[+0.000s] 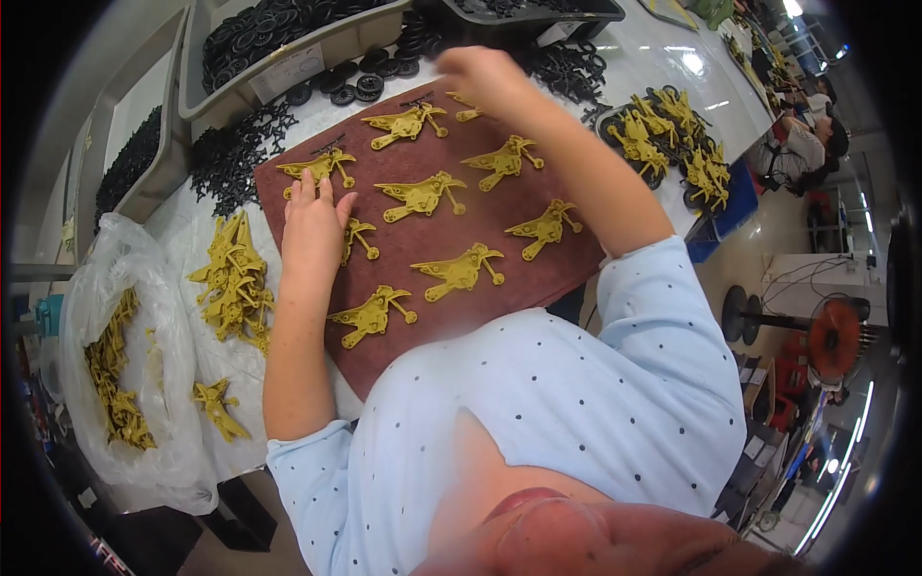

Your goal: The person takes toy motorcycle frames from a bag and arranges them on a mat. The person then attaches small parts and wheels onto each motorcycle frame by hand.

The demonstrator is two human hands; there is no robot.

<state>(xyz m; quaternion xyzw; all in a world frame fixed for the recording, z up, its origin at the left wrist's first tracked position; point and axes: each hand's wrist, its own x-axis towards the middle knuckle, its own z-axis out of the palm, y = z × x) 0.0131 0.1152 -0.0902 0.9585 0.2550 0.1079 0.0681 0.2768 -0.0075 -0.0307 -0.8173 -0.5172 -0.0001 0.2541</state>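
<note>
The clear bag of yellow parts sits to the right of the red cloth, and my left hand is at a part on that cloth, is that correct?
Not quite: the head view shows the bag left of the cloth. Your left hand is indeed at a yellow part there.

This is a workshop, a hand-assembly floor by the look of the batches here. Under the left hand [312, 219] and out to its right, matching yellow plastic pieces with pointed ends [421, 197] lie spaced over a dark red cloth mat [523, 288]. Ahead of that hand, a deep grey plastic bin [365, 40] is heaped with round black plastic wheels [279, 29]. To its left, a crumpled clear plastic bag [182, 470] holds more yellow pieces. Well right of the right hand [480, 72], I see people [805, 142], a dark fan with an orange-red centre [834, 338] and long white tube lights [845, 472].
</note>
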